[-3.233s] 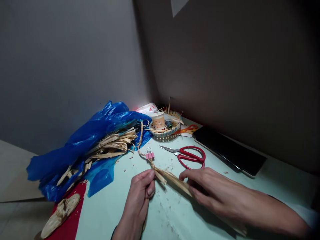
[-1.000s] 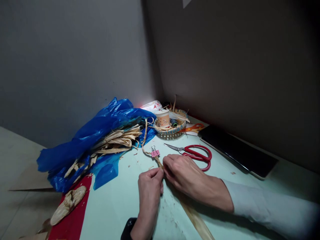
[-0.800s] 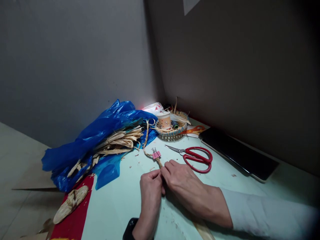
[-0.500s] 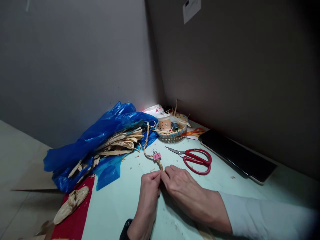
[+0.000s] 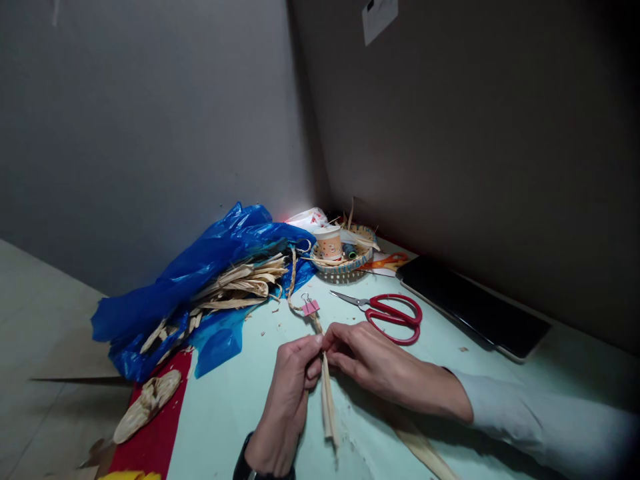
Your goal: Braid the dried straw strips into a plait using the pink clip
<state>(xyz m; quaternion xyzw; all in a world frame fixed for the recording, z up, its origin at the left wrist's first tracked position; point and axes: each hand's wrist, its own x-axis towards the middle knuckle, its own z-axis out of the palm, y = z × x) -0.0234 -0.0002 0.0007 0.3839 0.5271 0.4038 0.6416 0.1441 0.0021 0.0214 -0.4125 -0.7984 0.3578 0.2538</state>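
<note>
The braid (image 5: 293, 275) lies on the bench (image 5: 225, 420), plaited from its far end beside the blue bag (image 5: 185, 267), through the pink clip (image 5: 310, 308), up to the fingertips. The left hand (image 5: 291, 373) and right hand (image 5: 373, 355) both pinch it, near side of the clip. The loose strips (image 5: 327, 403) trailing nearward are unplaited; the bundle (image 5: 245, 283) at left looks unworked.

No writing can be read; the red-marked white packet (image 5: 306, 218) seems too small and blurred.
</note>
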